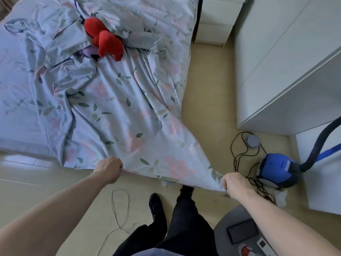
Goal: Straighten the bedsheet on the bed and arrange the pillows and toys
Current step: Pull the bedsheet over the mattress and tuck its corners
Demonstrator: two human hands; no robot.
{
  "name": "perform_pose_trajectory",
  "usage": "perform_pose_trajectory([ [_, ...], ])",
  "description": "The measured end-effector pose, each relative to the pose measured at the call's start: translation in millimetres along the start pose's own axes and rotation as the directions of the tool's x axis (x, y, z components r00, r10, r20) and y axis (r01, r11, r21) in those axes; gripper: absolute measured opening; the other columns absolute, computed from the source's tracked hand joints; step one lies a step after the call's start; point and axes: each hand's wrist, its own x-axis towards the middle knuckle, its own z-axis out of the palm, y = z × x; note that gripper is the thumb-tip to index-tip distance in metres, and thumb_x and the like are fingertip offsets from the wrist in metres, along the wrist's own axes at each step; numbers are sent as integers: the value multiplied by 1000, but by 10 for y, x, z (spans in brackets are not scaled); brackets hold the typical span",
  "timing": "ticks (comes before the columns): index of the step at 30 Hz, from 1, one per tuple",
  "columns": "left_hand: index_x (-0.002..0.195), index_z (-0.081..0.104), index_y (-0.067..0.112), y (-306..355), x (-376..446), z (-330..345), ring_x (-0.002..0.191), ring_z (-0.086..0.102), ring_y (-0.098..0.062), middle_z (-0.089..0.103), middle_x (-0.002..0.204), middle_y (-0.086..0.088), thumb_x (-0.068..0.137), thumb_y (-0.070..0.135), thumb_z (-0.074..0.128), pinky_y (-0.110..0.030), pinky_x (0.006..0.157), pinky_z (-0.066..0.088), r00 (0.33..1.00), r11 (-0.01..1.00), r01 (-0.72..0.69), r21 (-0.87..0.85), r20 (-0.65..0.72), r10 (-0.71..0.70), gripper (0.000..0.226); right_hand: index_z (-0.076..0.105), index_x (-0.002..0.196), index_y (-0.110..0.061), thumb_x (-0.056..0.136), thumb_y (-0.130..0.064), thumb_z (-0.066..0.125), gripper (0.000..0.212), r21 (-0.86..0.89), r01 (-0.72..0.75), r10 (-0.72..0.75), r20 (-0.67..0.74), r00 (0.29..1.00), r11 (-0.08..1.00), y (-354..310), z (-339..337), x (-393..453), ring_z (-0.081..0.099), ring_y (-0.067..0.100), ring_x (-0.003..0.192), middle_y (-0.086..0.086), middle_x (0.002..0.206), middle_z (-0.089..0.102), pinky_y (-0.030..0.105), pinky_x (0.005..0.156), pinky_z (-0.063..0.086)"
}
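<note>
Bedsheet (118,108), floral and pale blue, lying rumpled across the bed (16,115), bunched in ridges toward the head end and hanging off the foot edge, being drawn out taut from there. Left hand (108,168) curling shut over the hem near the middle of the foot edge, right hand (235,182) pinching the sheet's corner out past the bed's foot-right corner, well apart from the left; probably gripping wide like this so as to tension the whole width and pull the creases flat in one tug. Lifting the cloth clear of the floor between the hands, likely keeping it clean and free to slide. Red plush toy (106,38) resting on the folds toward the head end, partly tucked beside a crumpled pillow (140,36) in matching fabric, both likely riding along with any pull, so needing arranging afterwards. Blue vacuum cleaner (276,169) and its dark cord (241,159) sitting on the floor beside the right hand, near enough to catch the corner.
</note>
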Motion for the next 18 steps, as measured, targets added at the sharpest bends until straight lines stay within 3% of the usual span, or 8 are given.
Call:
perform_pose_trajectory([
  [3, 88, 73, 25, 72, 133, 112, 82, 64, -22, 70, 90, 1, 95, 35, 54, -32, 73, 53, 999, 1000, -23, -19, 49, 24, 22, 60, 80, -26, 84, -5, 59, 22, -9, -31, 32, 53, 998, 999, 29, 126, 162, 57, 18, 83, -3, 98, 65, 28, 70, 49],
  [6, 76, 68, 20, 187, 279, 241, 77, 63, -25, 67, 77, 0, 96, 46, 51, -33, 66, 50, 999, 995, -24, -96, 36, 28, 37, 59, 80, -30, 84, -9, 58, 22, 84, 5, -12, 74, 997, 996, -71, 345, 420, 61, 16, 87, -6, 94, 63, 29, 73, 52],
  [9, 69, 55, 12, 304, 411, 359, 70, 59, -28, 61, 68, -3, 92, 29, 49, -32, 55, 38, 1000, 975, -28, -223, -10, 26, 30, 59, 110, -29, 86, -14, 60, 28, 229, 124, -153, 112, 982, 965, -472, 530, 640, 57, 17, 104, -6, 114, 58, 31, 83, 50],
  [13, 67, 43, 11, 439, 591, 399, 58, 45, -24, 46, 56, -3, 87, 19, 47, -33, 52, 31, 995, 898, -39, -439, -95, -3, 22, 36, 144, -24, 82, -46, 72, 75, 331, 284, -319, 55, 946, 900, -1292, 640, 945, 46, 24, 127, -3, 138, 46, 37, 99, 47],
  [16, 65, 36, 13, 511, 652, 391, 53, 31, -16, 36, 53, 0, 86, 15, 49, -34, 50, 25, 985, 845, -128, -520, -169, 45, 25, 29, 149, -21, 75, -62, 73, 95, 383, 365, -382, -35, 924, 848, -1894, 729, 1144, 39, 24, 135, -2, 146, 40, 37, 108, 41],
  [18, 66, 35, 12, 541, 662, 385, 53, 29, -14, 34, 54, 1, 86, 12, 50, -34, 52, 25, 975, 813, -183, -552, -206, 80, 24, 38, 141, -23, 74, -68, 67, 85, 468, 361, -364, -87, 927, 807, -2217, 847, 1252, 42, 20, 131, -4, 140, 46, 35, 106, 42],
])
